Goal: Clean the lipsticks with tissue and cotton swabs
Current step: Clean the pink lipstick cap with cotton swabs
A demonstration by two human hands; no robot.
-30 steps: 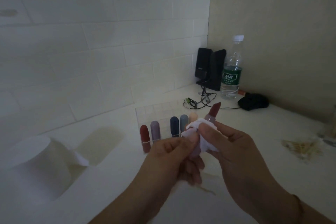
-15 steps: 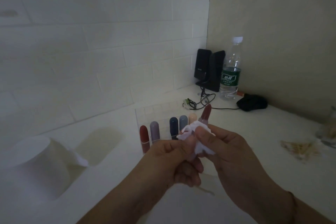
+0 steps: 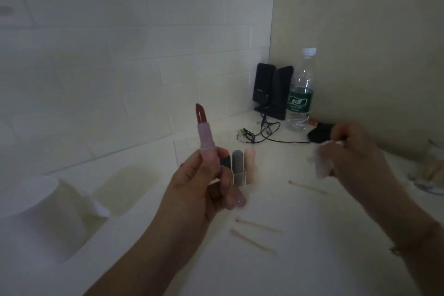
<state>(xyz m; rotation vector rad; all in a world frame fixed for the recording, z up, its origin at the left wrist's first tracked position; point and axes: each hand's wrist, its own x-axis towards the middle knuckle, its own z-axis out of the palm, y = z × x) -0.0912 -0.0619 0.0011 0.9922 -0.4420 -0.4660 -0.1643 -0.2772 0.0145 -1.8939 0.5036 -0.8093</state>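
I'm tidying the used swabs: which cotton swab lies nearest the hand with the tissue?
The swab lying alone just below the right hand, which holds the tissue. The other two swabs lie together nearer the camera.

The lipstick has a dark red bullet above a pale pink, faintly speckled tube, and the crumpled tissue is white with a pinkish cast. In the clear holder stand a grey lipstick cap, a pale peach cap and a dark navy cap half hidden by fingers, while the cotton swabs show light tan sticks with whitish-pink tips. The tissue roll and the table are white, the wall is white in a brick pattern, the side wall is beige, the speakers are black, and the water bottle is clear with a white cap and a green label.
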